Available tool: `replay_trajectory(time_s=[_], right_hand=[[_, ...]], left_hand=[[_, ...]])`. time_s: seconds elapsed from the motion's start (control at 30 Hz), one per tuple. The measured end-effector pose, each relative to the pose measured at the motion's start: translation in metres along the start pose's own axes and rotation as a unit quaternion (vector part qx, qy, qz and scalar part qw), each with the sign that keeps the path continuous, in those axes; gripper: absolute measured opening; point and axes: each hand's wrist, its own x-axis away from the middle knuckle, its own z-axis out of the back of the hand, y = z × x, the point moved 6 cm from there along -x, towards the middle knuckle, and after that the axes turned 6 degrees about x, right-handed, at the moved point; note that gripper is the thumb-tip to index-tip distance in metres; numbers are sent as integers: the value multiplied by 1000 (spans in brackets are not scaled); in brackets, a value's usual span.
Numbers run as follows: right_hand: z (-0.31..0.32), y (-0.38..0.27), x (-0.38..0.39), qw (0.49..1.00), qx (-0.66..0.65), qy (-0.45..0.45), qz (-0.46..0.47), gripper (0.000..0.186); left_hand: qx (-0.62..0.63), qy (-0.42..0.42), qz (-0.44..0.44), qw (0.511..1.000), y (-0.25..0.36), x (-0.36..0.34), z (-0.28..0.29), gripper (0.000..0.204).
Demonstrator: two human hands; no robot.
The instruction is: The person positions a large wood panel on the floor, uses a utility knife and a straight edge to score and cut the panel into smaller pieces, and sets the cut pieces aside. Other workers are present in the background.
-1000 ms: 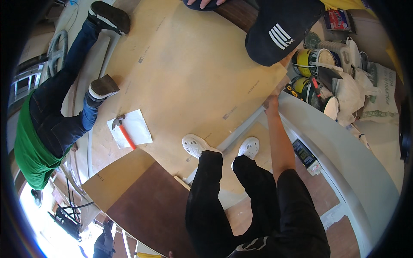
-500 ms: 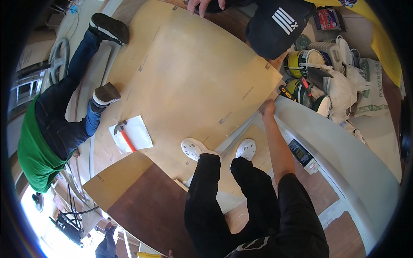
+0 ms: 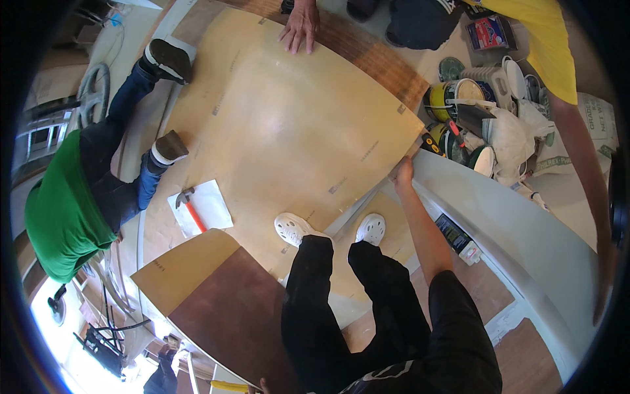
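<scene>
A large tan plywood sheet (image 3: 282,125) with small printed marks lies across the floor area. At its right corner my right hand (image 3: 402,173) is closed on the edge, the arm stretched out ahead. Only a bit of my left hand (image 3: 264,385) shows at the lower edge, against a smaller board (image 3: 226,315), part tan and part dark brown; its fingers are mostly hidden. My white clogs stand near the sheet's near edge, the left one on it. A co-worker's hand (image 3: 300,29) rests flat on the far edge.
A claw hammer (image 3: 190,210) lies on white paper (image 3: 213,200) at left. A person in green (image 3: 65,203) bends over there, shoes by the sheet. Paint cans (image 3: 453,98), bags and tools crowd the right. A pale curved panel (image 3: 505,203) runs alongside my right arm.
The co-worker's hand has come further onto the sheet's far edge. The black cap has moved up and right, and a yellow-sleeved arm now reaches down at the right. My right hand stays at the corner.
</scene>
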Motion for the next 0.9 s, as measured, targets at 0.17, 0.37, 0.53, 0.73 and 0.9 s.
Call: replay_trajectory(time_s=[0.17, 0.37, 0.53, 0.73, 0.9], right_hand=[[-16, -26, 61, 998, -42, -56, -5, 52], [-14, -52, 114, 981, -138, -112, 77, 49], [-4, -80, 141, 973, -129, -86, 170, 43], [16, -159, 202, 969, -12, -26, 245, 43], [43, -294, 287, 846, 124, 105, 508, 45]], left_hand=[[-35, 22, -56, 998, -25, -4, 8, 26], [-80, 45, -56, 994, -39, -6, 20, 38], [-122, 88, -72, 986, -29, 5, 30, 35], [-78, 144, -99, 982, -26, 17, 43, 33], [-85, 122, -99, 984, -12, 31, 51, 35]])
